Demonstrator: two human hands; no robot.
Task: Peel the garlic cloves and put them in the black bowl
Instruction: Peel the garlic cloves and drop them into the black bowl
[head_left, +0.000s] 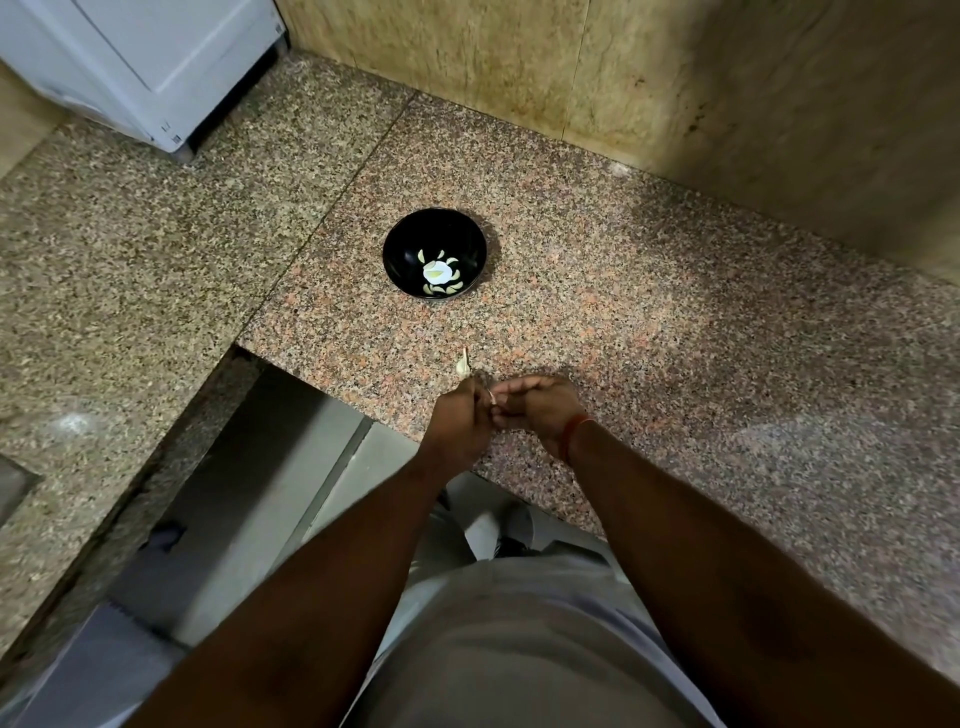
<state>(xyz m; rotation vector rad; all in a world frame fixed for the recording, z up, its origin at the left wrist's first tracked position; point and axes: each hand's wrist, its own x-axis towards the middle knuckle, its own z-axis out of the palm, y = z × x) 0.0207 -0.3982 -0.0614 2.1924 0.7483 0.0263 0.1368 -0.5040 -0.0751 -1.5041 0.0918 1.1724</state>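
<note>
A black bowl (434, 253) stands on the granite counter, with several peeled garlic cloves (439, 273) lying in its bottom. Near the counter's front edge my left hand (460, 423) and my right hand (540, 410) meet, fingertips together. Between them they pinch a small garlic clove (491, 398), mostly hidden by the fingers. One unpeeled clove (464, 365) with a pointed tip lies on the counter just beyond my left hand's knuckles.
The speckled granite counter (649, 322) runs in an L, with a lower step and a grey floor gap at left. A white appliance (156, 67) stands at the back left. A beige stone wall (571, 67) closes the back.
</note>
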